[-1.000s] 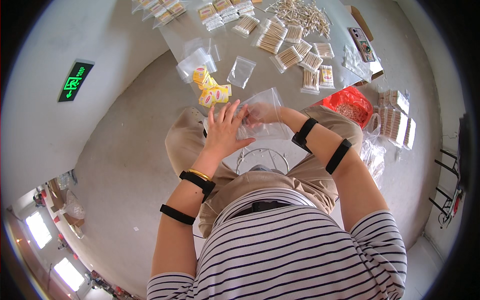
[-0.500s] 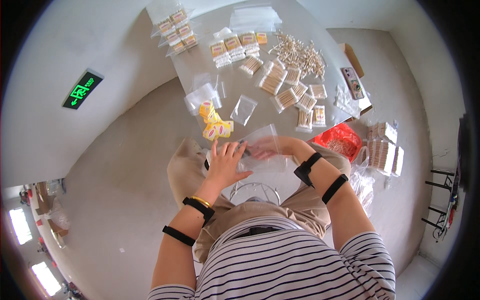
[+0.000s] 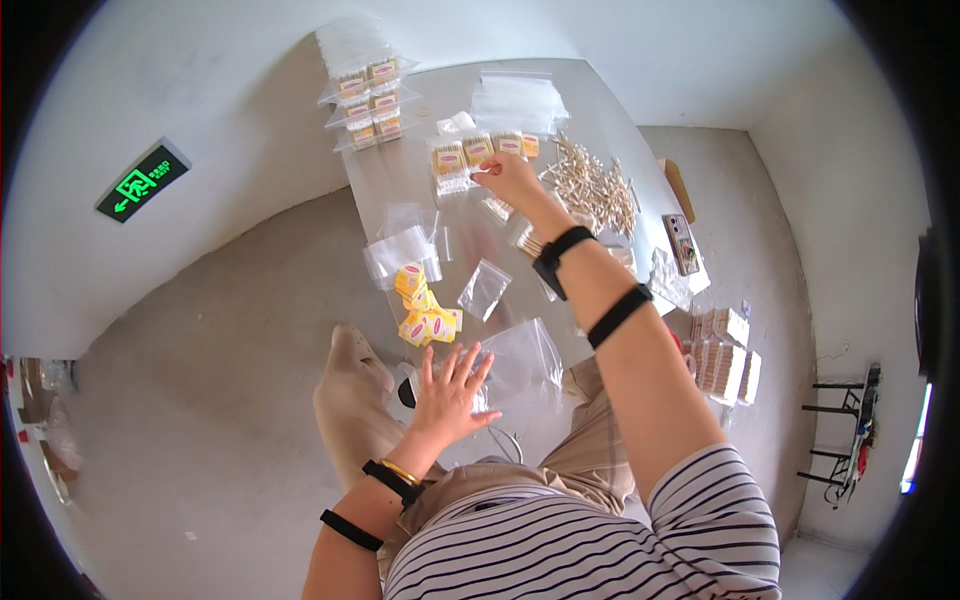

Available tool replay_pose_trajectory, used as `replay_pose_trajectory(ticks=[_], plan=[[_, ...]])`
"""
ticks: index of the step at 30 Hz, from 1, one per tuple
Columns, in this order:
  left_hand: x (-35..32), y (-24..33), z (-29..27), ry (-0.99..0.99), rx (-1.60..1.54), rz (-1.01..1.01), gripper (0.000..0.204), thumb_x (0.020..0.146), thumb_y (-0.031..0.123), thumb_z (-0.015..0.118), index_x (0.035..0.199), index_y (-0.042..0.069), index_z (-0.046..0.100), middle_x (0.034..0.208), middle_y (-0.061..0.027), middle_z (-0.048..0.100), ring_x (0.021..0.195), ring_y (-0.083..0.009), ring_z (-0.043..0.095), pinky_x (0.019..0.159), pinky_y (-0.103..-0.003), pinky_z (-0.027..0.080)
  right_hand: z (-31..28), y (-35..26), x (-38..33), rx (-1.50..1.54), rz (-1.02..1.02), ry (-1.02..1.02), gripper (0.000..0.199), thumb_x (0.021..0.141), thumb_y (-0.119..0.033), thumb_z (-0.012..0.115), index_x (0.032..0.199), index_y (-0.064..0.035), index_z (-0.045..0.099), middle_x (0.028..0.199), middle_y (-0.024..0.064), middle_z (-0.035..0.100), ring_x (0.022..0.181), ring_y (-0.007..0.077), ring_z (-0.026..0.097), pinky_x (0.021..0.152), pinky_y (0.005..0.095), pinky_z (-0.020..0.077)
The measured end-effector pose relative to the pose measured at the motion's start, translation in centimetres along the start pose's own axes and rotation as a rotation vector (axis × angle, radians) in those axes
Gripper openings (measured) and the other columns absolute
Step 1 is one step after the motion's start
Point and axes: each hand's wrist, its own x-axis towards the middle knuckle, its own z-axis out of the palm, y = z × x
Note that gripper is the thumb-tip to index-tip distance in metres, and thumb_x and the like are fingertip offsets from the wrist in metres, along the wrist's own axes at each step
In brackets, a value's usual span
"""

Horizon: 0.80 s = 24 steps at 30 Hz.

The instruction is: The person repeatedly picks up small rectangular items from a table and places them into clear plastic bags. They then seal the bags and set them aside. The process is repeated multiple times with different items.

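Half a second on, we see the right hand (image 3: 508,178) has left the clear plastic bag (image 3: 518,362) it shared with the left and now stretches far up the grey table (image 3: 600,120), its fingertips closing on a small filled packet with a yellow label (image 3: 478,150) in a row of like packets. Whether the packet is already lifted we cannot tell. Just right of that hand lies a loose heap of pale wooden sticks (image 3: 592,185); beyond it, further up the table, rests a stack of empty clear bags (image 3: 518,98), and to its left stand more filled packets in a column (image 3: 368,100).

Our left hand (image 3: 450,388) lies flat and open near the body, fingers spread, pressing the near edge of the clear plastic bag, which sits at the table's near rim directly under and to the right of that palm. Just above the left hand's fingertips we find a cluster of yellow and red label stickers (image 3: 424,308), and beside those a small empty zip bag (image 3: 484,290). Both wrists carry black bands. Well to the right of the right forearm, bundled packs (image 3: 725,352) are piled off the table edge.
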Motion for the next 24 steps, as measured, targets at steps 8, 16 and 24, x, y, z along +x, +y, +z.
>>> replay_pose_trajectory(ticks=[8, 16, 24], plan=[[-0.4, -0.1, -0.1, -0.035, -0.066, -0.012, 0.103, 0.084, 0.070, 0.068, 0.166, 0.018, 0.031, 0.169, -0.0089, 0.034, 0.153, -0.0303, 0.036, 0.124, -0.070, 0.014, 6.6, -4.0, 5.5, -0.606, 0.239, 0.209, 0.083, 0.078, -0.062, 0.080, 0.133, -0.0037, 0.060, 0.139, 0.0162, 0.061, 0.134, 0.0357, 0.054, 0.110, 0.0444, 0.0471], [-0.1, -0.3, -0.1, -0.066, -0.088, -0.009, 0.102, 0.086, 0.069, 0.067, 0.166, 0.017, 0.031, 0.169, -0.0098, 0.033, 0.153, -0.0308, 0.035, 0.124, -0.070, 0.016, 7.1, -5.0, 7.4, -0.316, 0.345, 0.146, 0.072, 0.076, -0.053, 0.084, 0.128, -0.0072, 0.064, 0.125, 0.0132, 0.071, 0.122, 0.0299, 0.066, 0.102, 0.0412, 0.0517], [-0.1, -0.3, -0.2, -0.049, -0.098, -0.009, 0.101, 0.086, 0.069, 0.067, 0.165, 0.017, 0.032, 0.168, -0.0102, 0.034, 0.153, -0.0311, 0.036, 0.124, -0.070, 0.016, 3.1, -2.0, 7.7, -0.391, 0.436, 0.224, 0.066, 0.079, -0.052, 0.083, 0.122, -0.0052, 0.069, 0.142, 0.0241, 0.059, 0.139, 0.0416, 0.049, 0.110, 0.0502, 0.0431]])
